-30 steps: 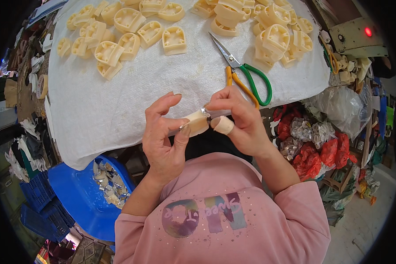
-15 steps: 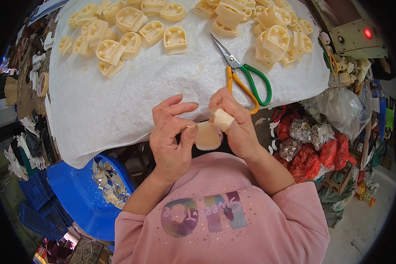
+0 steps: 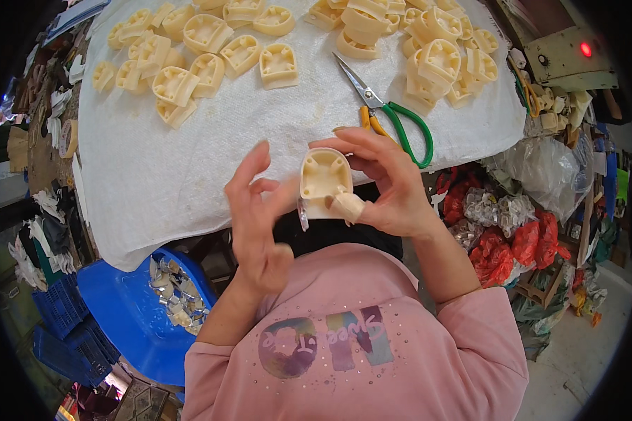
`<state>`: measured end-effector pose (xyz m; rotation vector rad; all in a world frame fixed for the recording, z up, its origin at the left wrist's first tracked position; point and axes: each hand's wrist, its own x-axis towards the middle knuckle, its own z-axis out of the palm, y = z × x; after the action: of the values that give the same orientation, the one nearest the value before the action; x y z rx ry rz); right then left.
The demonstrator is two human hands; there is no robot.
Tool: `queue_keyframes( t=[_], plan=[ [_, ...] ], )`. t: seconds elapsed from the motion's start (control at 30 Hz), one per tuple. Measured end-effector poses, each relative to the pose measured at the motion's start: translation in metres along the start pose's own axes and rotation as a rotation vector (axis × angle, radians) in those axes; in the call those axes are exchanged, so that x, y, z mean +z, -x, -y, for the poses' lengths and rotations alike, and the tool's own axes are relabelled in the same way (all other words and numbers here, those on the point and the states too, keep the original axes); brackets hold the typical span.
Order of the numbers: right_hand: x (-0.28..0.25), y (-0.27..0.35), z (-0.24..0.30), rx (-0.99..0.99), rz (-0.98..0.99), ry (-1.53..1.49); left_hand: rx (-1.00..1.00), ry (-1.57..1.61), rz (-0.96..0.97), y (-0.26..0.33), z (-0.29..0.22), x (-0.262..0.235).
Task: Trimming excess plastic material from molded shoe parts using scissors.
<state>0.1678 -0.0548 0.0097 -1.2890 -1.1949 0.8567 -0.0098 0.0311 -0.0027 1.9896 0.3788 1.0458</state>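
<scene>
My right hand (image 3: 390, 186) gripped a cream part (image 3: 324, 181), hollow side up, above the cloth's (image 3: 189, 161) near edge. My left hand (image 3: 260, 217) was half open, thumb touching the part. Scissors (image 3: 390, 116) lay just beyond.

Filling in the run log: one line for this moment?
right hand: holds cream plastic part | left hand: open beside it | scissors: on white cloth

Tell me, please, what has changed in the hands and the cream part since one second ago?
The right hand has turned the cream plastic part so its hollow side faces up. The left hand has let go and drawn back, fingers spread. The scissors and the part piles on the white cloth stayed put.
</scene>
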Motion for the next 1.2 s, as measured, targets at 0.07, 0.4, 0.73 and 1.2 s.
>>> queue_keyframes(
  t=[0.07,0.4,0.73,1.2],
  plan=[
    [0.004,0.0,0.0,-0.087,-0.049,0.017,-0.515,0.774,-0.045,-0.001,0.005,0.008],
    [0.03,0.0,-0.016,-0.241,-0.09,0.059,-0.829,1.047,-0.014,-0.001,-0.005,0.024],
    [0.03,0.003,-0.015,-0.127,0.004,-0.02,-0.921,1.048,-0.051,-0.004,-0.002,0.016],
    [0.025,-0.014,-0.019,0.37,-0.081,-0.67,-0.862,1.121,0.01,-0.006,-0.011,0.025]
  ],
)
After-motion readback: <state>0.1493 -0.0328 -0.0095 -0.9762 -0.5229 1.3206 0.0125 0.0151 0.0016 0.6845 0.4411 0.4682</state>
